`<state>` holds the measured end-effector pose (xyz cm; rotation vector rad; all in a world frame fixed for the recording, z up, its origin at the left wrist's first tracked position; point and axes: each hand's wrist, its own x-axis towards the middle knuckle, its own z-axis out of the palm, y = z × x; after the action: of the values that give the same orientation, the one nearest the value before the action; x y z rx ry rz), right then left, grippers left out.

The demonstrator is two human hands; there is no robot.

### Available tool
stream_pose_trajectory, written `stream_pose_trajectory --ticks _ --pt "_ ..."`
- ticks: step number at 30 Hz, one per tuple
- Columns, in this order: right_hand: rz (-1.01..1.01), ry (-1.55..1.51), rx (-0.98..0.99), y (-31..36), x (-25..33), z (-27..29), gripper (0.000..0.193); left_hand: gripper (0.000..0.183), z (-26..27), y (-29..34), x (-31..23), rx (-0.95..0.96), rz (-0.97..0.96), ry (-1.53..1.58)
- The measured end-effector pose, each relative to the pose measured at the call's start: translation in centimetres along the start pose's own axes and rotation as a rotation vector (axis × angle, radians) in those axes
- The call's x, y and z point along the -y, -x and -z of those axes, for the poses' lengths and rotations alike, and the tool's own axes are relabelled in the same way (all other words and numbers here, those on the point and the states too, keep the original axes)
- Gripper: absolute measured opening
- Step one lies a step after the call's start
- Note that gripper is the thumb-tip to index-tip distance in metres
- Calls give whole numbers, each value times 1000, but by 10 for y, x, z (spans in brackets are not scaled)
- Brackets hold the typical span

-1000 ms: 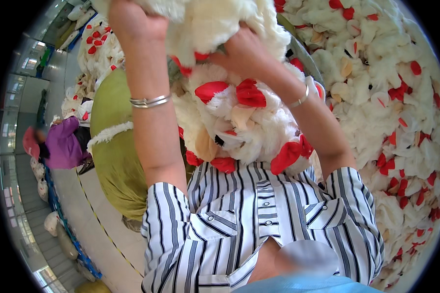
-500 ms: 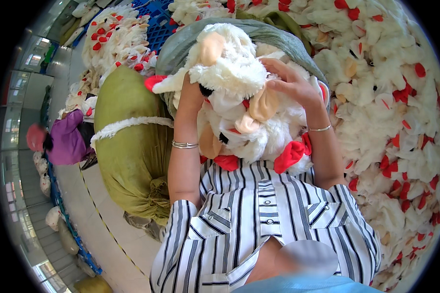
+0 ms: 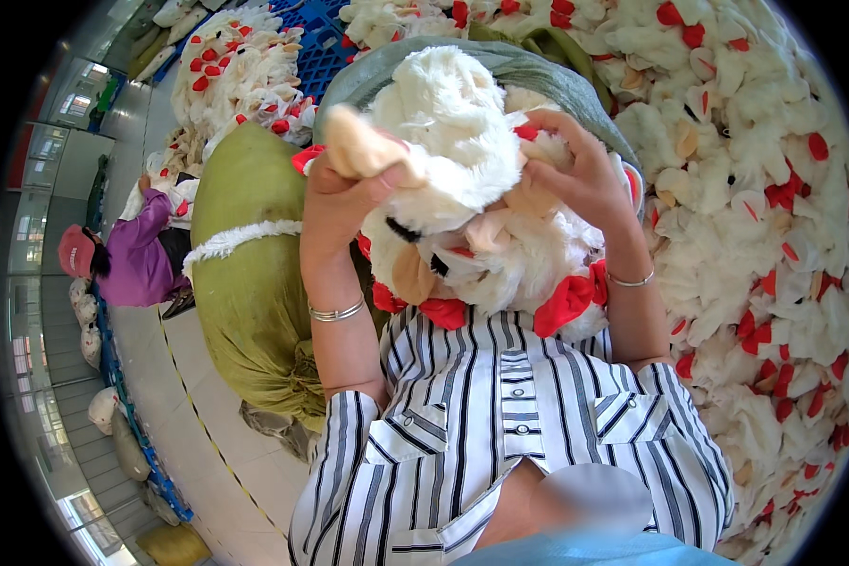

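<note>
A bundle of white plush toys (image 3: pixel 472 179) with red and tan parts is pressed against my striped shirt. My left hand (image 3: pixel 344 193) grips its left side, next to a tan plush limb. My right hand (image 3: pixel 580 174) clutches its right side, fingers dug into the fur. Each wrist carries a silver bangle. Just behind the bundle gapes the mouth of a grey-green sack (image 3: pixel 528 71).
A big heap of white plush toys (image 3: pixel 764 236) fills the right side. On my left stands a tied-off full green sack (image 3: pixel 245 283). Beyond it a person in purple (image 3: pixel 137 259) crouches near more plush piles (image 3: pixel 241 71) and blue crates (image 3: pixel 325 52).
Both hands have come down from high overhead, bringing the plush bundle lower, in front of the sack mouth, which has come into view.
</note>
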<state>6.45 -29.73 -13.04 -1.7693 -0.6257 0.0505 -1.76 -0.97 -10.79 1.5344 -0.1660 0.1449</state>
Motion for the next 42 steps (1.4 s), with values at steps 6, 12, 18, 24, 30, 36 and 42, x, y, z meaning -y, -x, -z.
stream_pose_trajectory --ticks 6,12,18,24,30,36,42 --pt "24 346 245 6 12 -3 29 20 -16 -8 -20 -131 -306 192" --pt "118 -538 -168 -9 13 17 22 33 -15 -4 -41 -442 -415 155" --pt "425 -958 -89 -8 41 62 33 31 -7 7 -46 -572 -521 135" --pt "616 -858 -213 9 78 73 45 32 -13 26 -57 -341 -592 242" --pt "406 -506 -274 -14 36 44 30 20 4 28 -32 -523 -388 34" --pt "328 -495 -131 -20 16 18 23 20 -3 28 -11 -523 -222 -253" --pt "222 -750 -274 -24 16 26 28 37 43 26 13 -778 -170 -505"
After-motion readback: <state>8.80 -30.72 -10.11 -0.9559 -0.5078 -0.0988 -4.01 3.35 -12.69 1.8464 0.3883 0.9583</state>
